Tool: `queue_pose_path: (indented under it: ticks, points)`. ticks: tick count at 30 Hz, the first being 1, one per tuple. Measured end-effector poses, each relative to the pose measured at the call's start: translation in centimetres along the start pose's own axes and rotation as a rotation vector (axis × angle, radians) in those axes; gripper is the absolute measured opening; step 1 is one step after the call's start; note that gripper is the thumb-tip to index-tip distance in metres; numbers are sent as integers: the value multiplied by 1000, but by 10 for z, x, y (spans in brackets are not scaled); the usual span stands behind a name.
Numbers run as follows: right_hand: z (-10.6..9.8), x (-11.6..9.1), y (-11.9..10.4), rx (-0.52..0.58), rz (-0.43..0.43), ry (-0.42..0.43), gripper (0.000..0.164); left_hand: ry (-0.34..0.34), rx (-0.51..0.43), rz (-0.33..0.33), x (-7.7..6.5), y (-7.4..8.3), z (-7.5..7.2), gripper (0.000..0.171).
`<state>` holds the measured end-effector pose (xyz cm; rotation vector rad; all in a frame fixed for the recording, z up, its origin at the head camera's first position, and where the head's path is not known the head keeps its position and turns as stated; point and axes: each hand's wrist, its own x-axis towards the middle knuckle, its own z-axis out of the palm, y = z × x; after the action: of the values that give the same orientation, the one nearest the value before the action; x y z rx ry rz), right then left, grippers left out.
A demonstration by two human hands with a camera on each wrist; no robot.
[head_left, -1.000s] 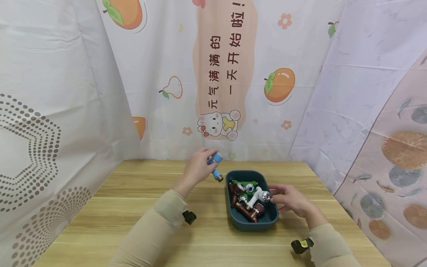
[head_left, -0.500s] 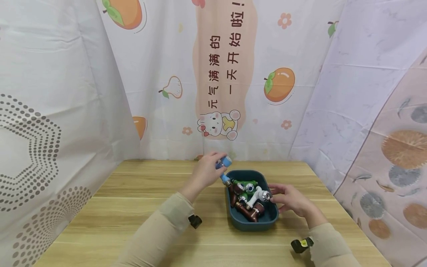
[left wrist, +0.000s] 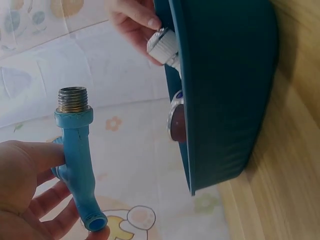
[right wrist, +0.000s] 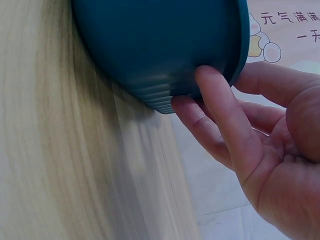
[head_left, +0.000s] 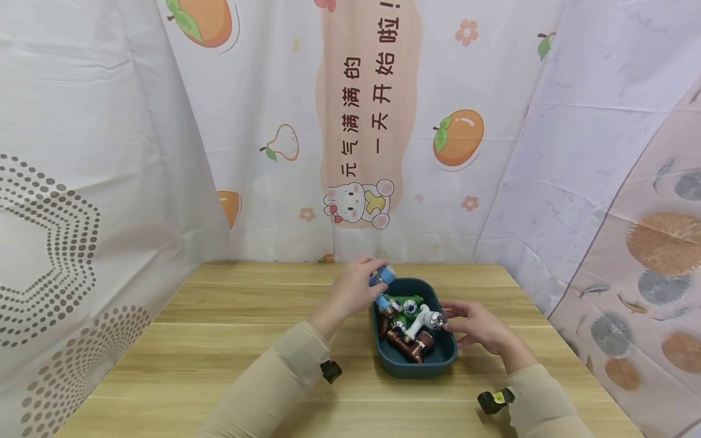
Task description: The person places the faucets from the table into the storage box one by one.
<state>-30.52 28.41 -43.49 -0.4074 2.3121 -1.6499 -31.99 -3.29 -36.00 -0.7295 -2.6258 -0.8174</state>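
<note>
My left hand (head_left: pixel 352 287) grips a blue tap (head_left: pixel 386 275) above the back left part of a dark teal bin (head_left: pixel 414 371). In the left wrist view the tap (left wrist: pixel 80 165) shows a threaded metal end and an open spout. My right hand (head_left: pixel 475 328) holds the bin's right side, with fingers (right wrist: pixel 220 100) against its outer wall and the thumb by the rim. Inside the bin lie a white tap (head_left: pixel 418 322), brown taps (head_left: pixel 408 348) and green taps (head_left: pixel 412 302), partly overlapping.
The bin stands on a wooden table (head_left: pixel 246 340). Printed curtains (head_left: pixel 263 201) hang behind the table and along both sides. A black wrist camera (head_left: pixel 331 371) is strapped below the left hand, another black camera (head_left: pixel 495 401) below the right.
My left hand has carried the blue tap rightward and down, from beside the bin to over its back left part. The right hand and the bin stay in place.
</note>
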Motion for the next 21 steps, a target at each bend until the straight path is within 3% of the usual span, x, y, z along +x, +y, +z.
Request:
queue_pose_path:
  ticks: [10, 21]
  points:
    - [0, 0, -1, 4, -1, 0, 66, -8, 59, 53, -3, 7, 16, 49]
    - [1, 0, 0, -2, 7, 3, 66, -67, 107, 47, -8, 13, 37, 48]
